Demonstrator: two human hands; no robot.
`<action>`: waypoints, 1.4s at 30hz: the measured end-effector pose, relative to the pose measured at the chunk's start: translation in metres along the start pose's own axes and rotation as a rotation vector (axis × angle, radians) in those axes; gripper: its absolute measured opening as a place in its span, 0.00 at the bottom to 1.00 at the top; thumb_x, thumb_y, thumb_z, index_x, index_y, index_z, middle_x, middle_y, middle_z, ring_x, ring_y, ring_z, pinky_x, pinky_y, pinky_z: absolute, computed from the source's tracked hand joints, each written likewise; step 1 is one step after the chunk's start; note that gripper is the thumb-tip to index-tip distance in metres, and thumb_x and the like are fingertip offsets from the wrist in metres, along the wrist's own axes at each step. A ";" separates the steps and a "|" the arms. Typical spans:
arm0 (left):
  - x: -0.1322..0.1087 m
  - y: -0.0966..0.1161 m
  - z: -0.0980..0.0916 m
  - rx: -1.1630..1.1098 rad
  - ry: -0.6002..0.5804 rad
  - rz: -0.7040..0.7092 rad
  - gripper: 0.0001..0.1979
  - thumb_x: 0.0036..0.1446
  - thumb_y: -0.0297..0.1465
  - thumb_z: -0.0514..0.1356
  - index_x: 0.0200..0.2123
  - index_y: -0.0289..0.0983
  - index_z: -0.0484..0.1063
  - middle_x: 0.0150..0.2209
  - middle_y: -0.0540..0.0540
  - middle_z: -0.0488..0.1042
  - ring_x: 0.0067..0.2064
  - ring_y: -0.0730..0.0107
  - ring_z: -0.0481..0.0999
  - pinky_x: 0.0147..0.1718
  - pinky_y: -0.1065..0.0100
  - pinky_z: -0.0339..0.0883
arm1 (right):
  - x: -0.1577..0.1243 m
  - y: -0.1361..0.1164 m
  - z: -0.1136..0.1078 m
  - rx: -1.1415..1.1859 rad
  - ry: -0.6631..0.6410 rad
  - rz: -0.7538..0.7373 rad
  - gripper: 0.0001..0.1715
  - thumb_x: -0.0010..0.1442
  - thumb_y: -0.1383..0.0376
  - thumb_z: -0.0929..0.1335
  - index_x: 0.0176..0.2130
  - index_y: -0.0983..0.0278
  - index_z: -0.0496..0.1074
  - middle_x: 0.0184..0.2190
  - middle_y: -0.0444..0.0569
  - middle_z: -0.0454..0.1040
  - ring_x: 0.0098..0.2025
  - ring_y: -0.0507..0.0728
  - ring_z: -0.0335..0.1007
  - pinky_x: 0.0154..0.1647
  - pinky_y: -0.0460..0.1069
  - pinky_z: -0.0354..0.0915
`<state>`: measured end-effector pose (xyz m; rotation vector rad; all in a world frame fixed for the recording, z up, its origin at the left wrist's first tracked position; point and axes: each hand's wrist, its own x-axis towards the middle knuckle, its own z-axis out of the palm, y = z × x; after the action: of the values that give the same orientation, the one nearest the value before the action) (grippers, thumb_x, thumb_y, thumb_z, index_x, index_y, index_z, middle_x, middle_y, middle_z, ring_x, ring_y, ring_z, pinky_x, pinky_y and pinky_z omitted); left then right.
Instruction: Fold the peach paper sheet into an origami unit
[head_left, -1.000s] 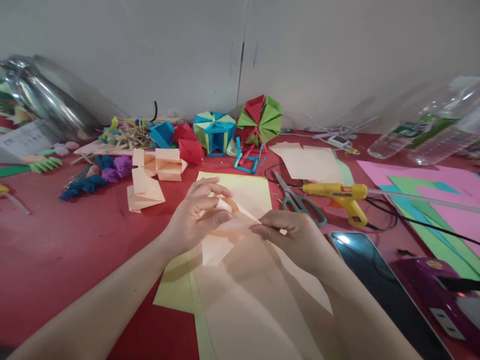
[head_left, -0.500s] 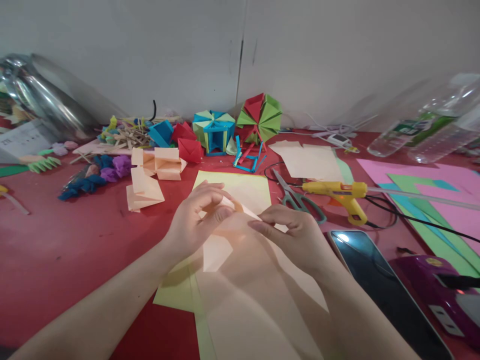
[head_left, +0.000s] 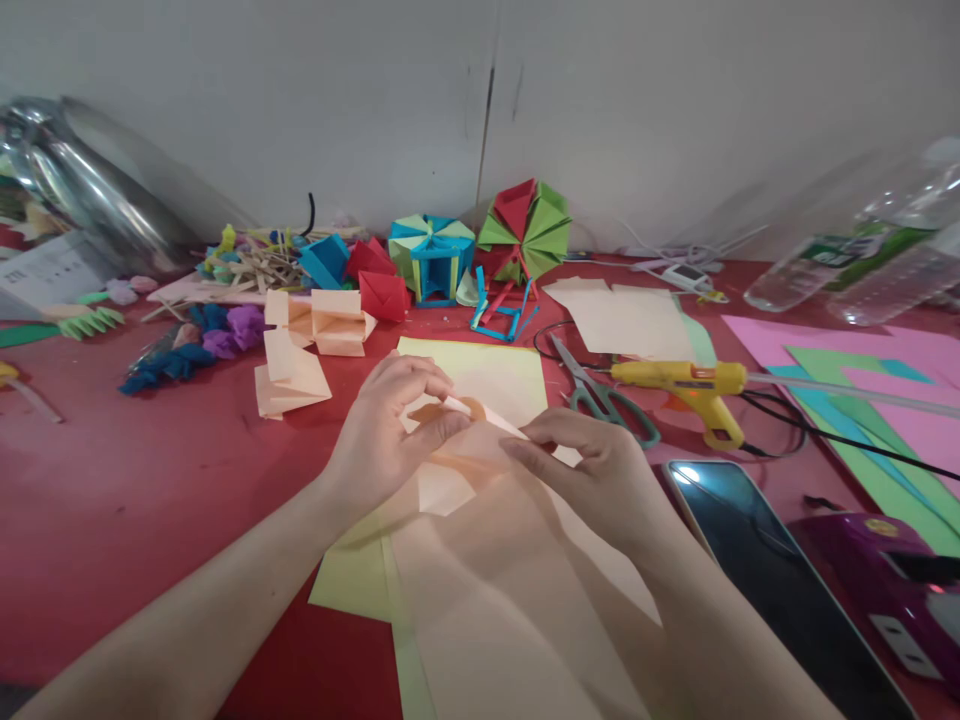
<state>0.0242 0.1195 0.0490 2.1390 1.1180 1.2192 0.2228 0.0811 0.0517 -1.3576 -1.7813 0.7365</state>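
Between my hands is a folded piece of peach paper (head_left: 472, 452), raised just above the sheets. My left hand (head_left: 390, 420) pinches its left side, thumb in front and fingers curled behind. The right edge of the same paper is between the thumb and forefinger of my right hand (head_left: 585, 465). Under both hands lies a large peach sheet (head_left: 510, 610), with yellow paper (head_left: 487, 370) showing beyond it. Left of my left hand stand several folded peach paper pieces (head_left: 289, 370). Part of the held paper is hidden by my fingers.
Scissors (head_left: 600, 395) and a yellow glue gun (head_left: 682, 385) lie beyond my right hand. A phone (head_left: 772, 580) is beside my right forearm, near a purple power strip (head_left: 862, 570). Paper models (head_left: 431, 262) stand along the wall; plastic bottles (head_left: 840, 260) lean at the right.
The lower flap of the held peach paper has lifted and looks shorter. My hands keep their pinch on it, nearly in place. The whole view has shifted slightly.
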 end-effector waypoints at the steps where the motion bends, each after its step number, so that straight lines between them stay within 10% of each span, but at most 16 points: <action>1: 0.000 0.000 0.000 -0.004 0.002 0.017 0.04 0.52 0.32 0.62 0.30 0.39 0.69 0.37 0.48 0.72 0.47 0.65 0.69 0.50 0.60 0.59 | 0.000 0.000 0.000 0.000 0.000 0.002 0.10 0.56 0.63 0.68 0.24 0.63 0.72 0.23 0.44 0.71 0.26 0.51 0.64 0.28 0.47 0.59; 42: -0.008 0.013 0.005 -0.103 -0.136 0.013 0.03 0.53 0.30 0.61 0.28 0.42 0.75 0.36 0.48 0.69 0.51 0.61 0.64 0.52 0.56 0.58 | -0.007 -0.013 0.011 0.156 0.020 -0.022 0.08 0.55 0.66 0.68 0.24 0.63 0.71 0.23 0.44 0.69 0.27 0.51 0.64 0.27 0.45 0.60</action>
<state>0.0319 0.1054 0.0514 2.1191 0.9641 1.0949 0.2080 0.0705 0.0549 -1.2357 -1.6837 0.8297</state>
